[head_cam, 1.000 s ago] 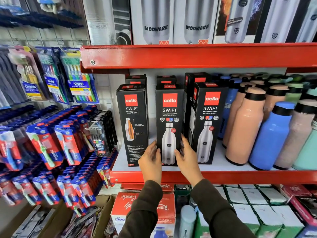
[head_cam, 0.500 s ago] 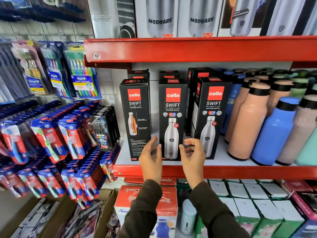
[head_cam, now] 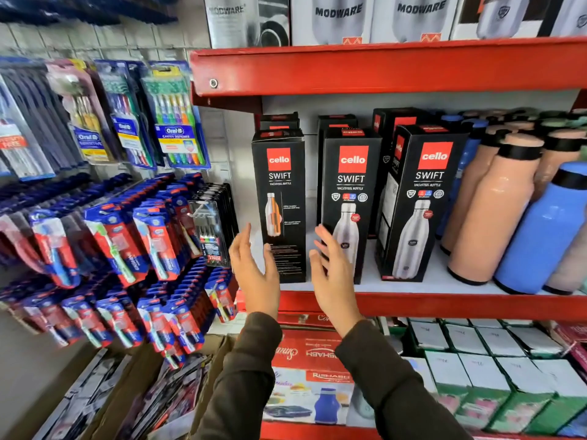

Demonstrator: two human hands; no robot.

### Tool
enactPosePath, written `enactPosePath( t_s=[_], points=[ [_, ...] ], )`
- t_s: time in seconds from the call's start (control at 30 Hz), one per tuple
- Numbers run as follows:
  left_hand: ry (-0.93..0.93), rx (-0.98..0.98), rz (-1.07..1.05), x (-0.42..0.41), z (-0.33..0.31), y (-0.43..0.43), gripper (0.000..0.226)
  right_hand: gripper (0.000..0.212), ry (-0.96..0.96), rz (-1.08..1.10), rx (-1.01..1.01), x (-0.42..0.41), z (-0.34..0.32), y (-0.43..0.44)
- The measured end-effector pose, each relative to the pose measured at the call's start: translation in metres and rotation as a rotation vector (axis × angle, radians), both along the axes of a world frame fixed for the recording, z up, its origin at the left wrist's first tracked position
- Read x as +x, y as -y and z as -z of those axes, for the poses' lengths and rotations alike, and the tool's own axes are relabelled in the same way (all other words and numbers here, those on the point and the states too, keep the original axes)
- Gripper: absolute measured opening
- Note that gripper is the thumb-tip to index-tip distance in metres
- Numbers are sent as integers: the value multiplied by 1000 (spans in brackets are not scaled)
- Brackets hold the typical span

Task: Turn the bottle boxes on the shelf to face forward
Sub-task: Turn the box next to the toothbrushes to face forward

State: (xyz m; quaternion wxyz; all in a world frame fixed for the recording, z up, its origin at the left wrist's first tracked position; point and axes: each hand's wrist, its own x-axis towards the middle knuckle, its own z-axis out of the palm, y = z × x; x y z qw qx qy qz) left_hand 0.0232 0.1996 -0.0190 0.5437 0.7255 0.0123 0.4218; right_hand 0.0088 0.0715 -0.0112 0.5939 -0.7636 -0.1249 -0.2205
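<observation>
Three black Cello Swift bottle boxes stand in the front row of the red shelf (head_cam: 444,304). The left box (head_cam: 279,198) shows an orange cutaway bottle on its face. The middle box (head_cam: 351,192) shows a steel bottle and faces front. The right box (head_cam: 422,201) is turned slightly, with its left side showing. More black boxes stand behind them. My left hand (head_cam: 254,274) is open, just left of the left box's lower part. My right hand (head_cam: 333,274) is open between the left and middle boxes, in front of the middle box's lower corner. Neither hand holds anything.
Peach and blue bottles (head_cam: 495,211) fill the shelf's right side. Hanging toothbrush packs (head_cam: 171,122) and pen packs (head_cam: 212,223) cover the wall to the left. Modware boxes (head_cam: 340,17) stand on the shelf above. Red cartons (head_cam: 311,360) and small boxes sit below.
Both hands let go of the middle box and moved left, now open on either side of the left box. The view shifted left and down a little.
</observation>
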Motion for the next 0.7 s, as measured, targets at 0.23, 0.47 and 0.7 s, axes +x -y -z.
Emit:
enactPosePath(
  t_s=[0.23,0.47,0.7],
  points=[
    [-164,-53,195,14,12,-14,41,54,-147,31,-153,14,7,-23],
    [-190,-149,328,12,1,-26,37,59,-150,52,-147,14,9,-29],
    [-134,-303,301,0,-6,-35,21,80,-91,82,-132,12,6,-34]
  ],
)
